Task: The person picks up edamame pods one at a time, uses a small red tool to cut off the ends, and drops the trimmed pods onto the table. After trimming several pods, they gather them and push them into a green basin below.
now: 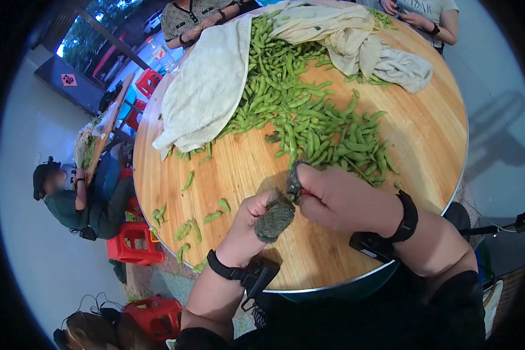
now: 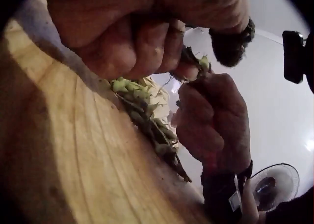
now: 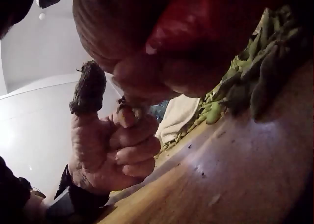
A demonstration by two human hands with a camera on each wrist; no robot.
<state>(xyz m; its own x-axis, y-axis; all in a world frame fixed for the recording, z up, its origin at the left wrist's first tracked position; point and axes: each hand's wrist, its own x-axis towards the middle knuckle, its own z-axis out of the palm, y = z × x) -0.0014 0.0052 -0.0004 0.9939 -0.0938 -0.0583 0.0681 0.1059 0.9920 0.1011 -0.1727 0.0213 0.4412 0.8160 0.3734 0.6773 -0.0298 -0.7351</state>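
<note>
Over the near part of the round table my two hands meet, their fingertips close together. A small green soybean pod point(image 2: 203, 63) shows between them in the left wrist view. My left hand point(image 1: 248, 224) has its fingers curled and pinches the pod; a grey-green knitted cover point(image 1: 275, 220) wraps its thumb. From the other side my right hand point(image 1: 347, 198) pinches at the same pod, with a dark cover point(image 1: 294, 177) on one digit. Most of the pod is hidden by the fingers. Just beyond lies a big heap of soybean pods point(image 1: 309, 131).
A white cloth point(image 1: 207, 87) covers the heap's left side; cream cloths point(image 1: 356, 41) lie at the back. Several loose pods point(image 1: 186, 230) are scattered near the left edge of the wooden table point(image 1: 227, 169). Other people sit across and at left, near red stools point(image 1: 135, 244).
</note>
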